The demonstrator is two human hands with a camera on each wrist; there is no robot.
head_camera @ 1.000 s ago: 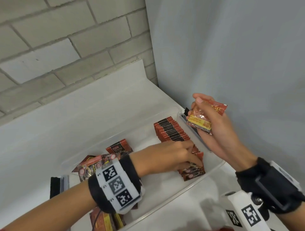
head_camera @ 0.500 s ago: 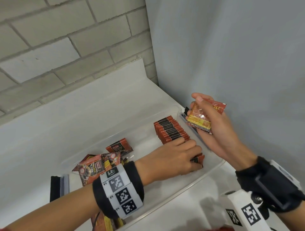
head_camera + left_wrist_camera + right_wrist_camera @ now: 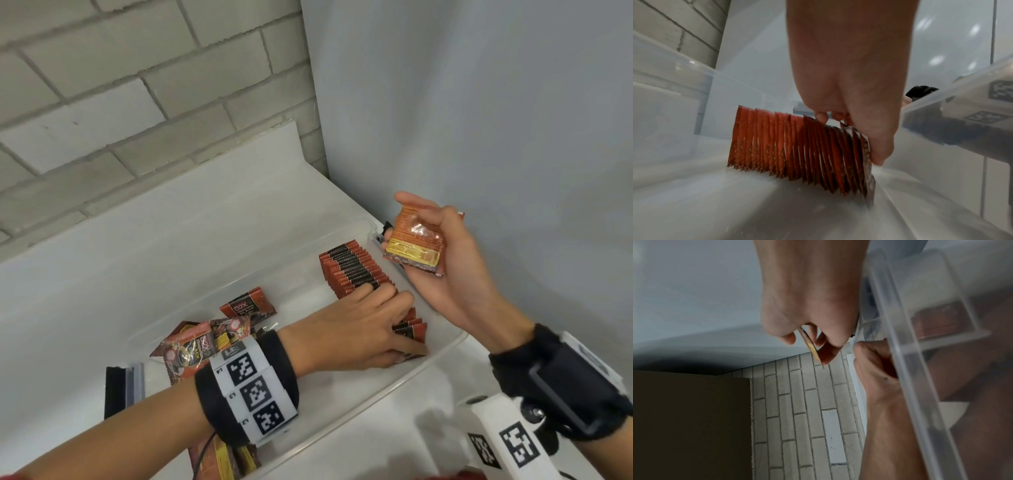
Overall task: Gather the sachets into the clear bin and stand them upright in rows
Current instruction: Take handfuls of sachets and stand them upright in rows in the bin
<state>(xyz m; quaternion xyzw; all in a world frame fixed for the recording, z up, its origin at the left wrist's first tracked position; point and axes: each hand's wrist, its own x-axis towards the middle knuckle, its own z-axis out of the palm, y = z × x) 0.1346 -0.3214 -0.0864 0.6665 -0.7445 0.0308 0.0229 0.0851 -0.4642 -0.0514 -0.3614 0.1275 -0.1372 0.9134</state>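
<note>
A row of red sachets stands upright along the right side of the clear bin. My left hand grips the row's near end, fingers curled over the tops and thumb against the nearest sachet's face. Over the bin's far right corner, my right hand holds a small stack of sachets with the orange-and-yellow back showing. Loose sachets lie flat at the bin's left end, partly hidden by my left wrist.
A black and grey block stands on the white counter left of the bin. A white device with black markers sits at the front right. A brick wall and a grey wall close the corner behind the bin.
The near-end sachets that leaned over a second ago now stand pressed against the row under my left hand. My right hand has turned its stack more upright.
</note>
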